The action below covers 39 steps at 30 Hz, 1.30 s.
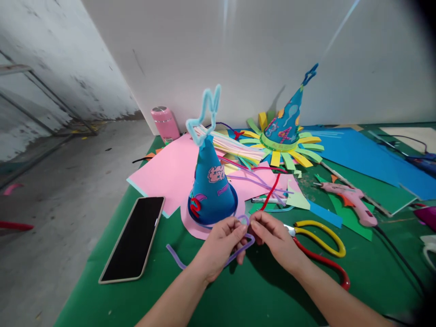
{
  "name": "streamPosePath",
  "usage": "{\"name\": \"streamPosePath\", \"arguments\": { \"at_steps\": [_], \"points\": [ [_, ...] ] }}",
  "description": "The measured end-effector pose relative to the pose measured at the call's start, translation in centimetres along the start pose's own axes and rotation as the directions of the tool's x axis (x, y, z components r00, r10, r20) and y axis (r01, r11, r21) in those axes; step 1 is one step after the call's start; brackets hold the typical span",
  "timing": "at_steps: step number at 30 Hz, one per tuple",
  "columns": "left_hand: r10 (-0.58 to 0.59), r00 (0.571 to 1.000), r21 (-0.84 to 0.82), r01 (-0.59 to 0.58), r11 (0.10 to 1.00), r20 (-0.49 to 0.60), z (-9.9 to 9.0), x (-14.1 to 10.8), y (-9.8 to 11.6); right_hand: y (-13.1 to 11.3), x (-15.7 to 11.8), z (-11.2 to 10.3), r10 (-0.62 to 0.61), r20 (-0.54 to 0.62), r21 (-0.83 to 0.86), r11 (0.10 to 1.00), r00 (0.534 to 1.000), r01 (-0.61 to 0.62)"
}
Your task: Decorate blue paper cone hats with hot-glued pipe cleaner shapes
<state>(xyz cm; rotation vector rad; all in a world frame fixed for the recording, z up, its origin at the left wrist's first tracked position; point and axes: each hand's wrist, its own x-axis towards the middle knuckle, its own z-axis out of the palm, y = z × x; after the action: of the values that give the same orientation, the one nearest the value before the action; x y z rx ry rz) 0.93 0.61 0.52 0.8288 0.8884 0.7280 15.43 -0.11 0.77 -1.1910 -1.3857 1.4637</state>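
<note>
A purple pipe cleaner [175, 257], bent into angles and a small loop, passes through my left hand [221, 243], whose thumb and fingers pinch it. My right hand [272, 234] is closed with its fingertips against the loop's right side, seemingly pinching the same pipe cleaner; its fingers partly hide the grip. Just beyond my hands stands a blue cone hat [211, 186] on a pink paper base [189, 227]. A light blue pipe cleaner shape [194, 122] rises from its tip. Scissors [316, 223] with yellow and red handles lie beside my right hand.
A phone [132, 240] lies at left near the table edge, with a pink bottle [165, 125] behind. A second cone hat [284, 125] with a paper-strip brim stands at the back. To the right are a pink glue gun [354, 200], its cord, and blue sheets [357, 154].
</note>
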Motion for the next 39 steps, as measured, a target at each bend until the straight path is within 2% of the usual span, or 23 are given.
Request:
{"name": "streamPosePath", "arguments": {
  "at_steps": [4,8,13,16,20,23,26,32,39],
  "points": [
    [-0.03,0.998,-0.054,0.033,0.998,0.053,-0.3,-0.2,-0.2,0.2,0.1,0.6,0.02,0.007,0.069,0.997,1.0,-0.02],
    [-0.04,0.996,-0.044,0.044,0.998,0.079,-0.3,-0.4,0.0,0.2,0.2,0.6,0.008,-0.085,0.026,1.0,0.996,-0.006],
    [-0.07,0.997,0.039,0.068,0.997,0.032,-0.1,-0.6,0.1,-0.1,0.2,0.4,0.008,-0.06,0.046,0.999,0.998,-0.005],
    [-0.061,0.998,-0.008,0.061,0.998,-0.014,-0.2,-0.6,0.2,-0.3,-0.1,0.3,-0.034,-0.047,-0.012,0.999,0.998,0.034],
    [-0.053,0.999,-0.076,0.053,0.996,0.002,-0.4,-0.6,0.3,-0.3,-0.7,0.3,-0.087,0.011,-0.173,0.981,0.996,0.087],
    [-0.067,0.998,-0.115,0.068,0.991,0.016,-0.4,-0.6,0.4,-0.4,-0.9,0.3,-0.181,-0.022,-0.361,0.919,0.983,0.161],
    [-0.07,0.997,-0.145,0.073,0.987,0.025,-0.4,-0.7,0.3,-0.5,-0.9,0.4,-0.244,-0.029,-0.452,0.868,0.969,0.205],
    [-0.026,0.999,-0.165,0.033,0.986,0.043,-0.3,-0.8,0.4,-0.4,-0.9,0.5,-0.305,-0.052,-0.506,0.829,0.951,0.239],
    [-0.054,0.997,-0.194,0.063,0.979,0.053,-0.5,-0.6,0.2,-0.3,-1.3,0.5,-0.355,-0.01,-0.455,0.834,0.935,0.312]
  ]
}}
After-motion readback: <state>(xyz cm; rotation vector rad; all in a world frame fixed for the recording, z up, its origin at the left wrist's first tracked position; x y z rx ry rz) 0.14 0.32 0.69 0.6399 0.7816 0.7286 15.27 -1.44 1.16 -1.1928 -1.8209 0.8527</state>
